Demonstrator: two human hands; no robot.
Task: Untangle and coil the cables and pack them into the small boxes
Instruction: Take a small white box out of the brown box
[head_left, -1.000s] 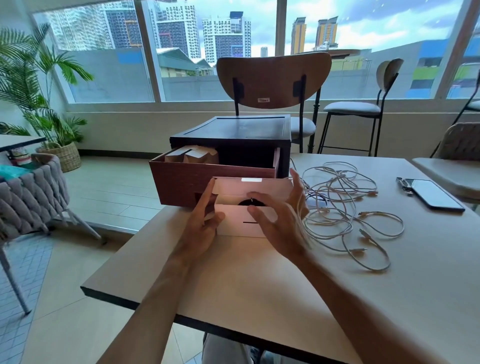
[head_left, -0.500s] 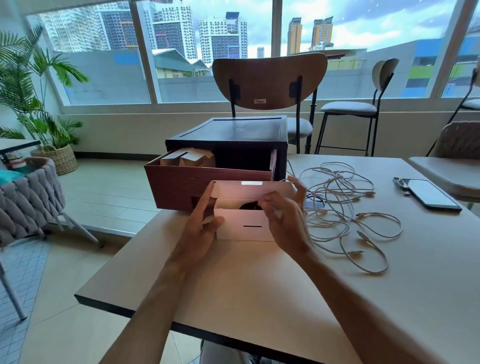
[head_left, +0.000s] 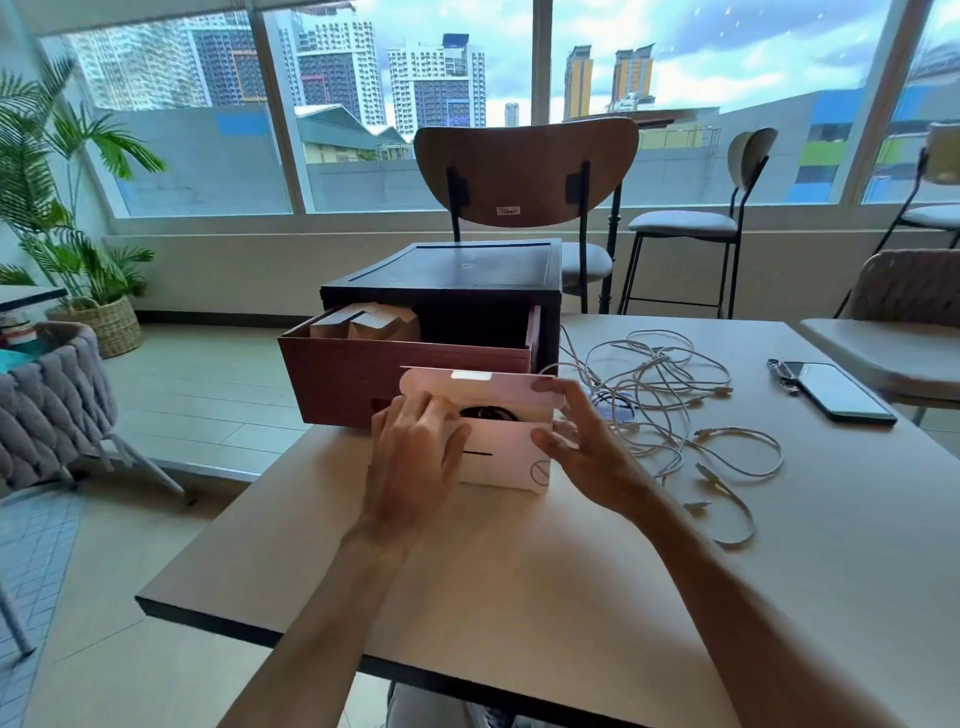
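Small box (head_left: 501, 454), lid up, sits mid-table. Left hand (head_left: 415, 462) curls over its 9 o'clock end, fingertips inside by the dark coil (head_left: 485, 413); right hand (head_left: 592, 452) pinches the lid's 3 o'clock corner. Best keep the coil pressed flat while folding the lid down. White cables (head_left: 670, 410) lie tangled at 3 o'clock, phone (head_left: 841, 392) beyond; the drawer (head_left: 353, 374) at 12 o'clock crowds the lid.

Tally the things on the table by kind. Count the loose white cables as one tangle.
White box: 1
Brown boxes in the drawer: 2 showing
Wooden drawer chest: 1
Tangle of white cables: 1
Black cable in the white box: 1
Smartphone: 1
Small dark item beside the smartphone: 1
Total: 8
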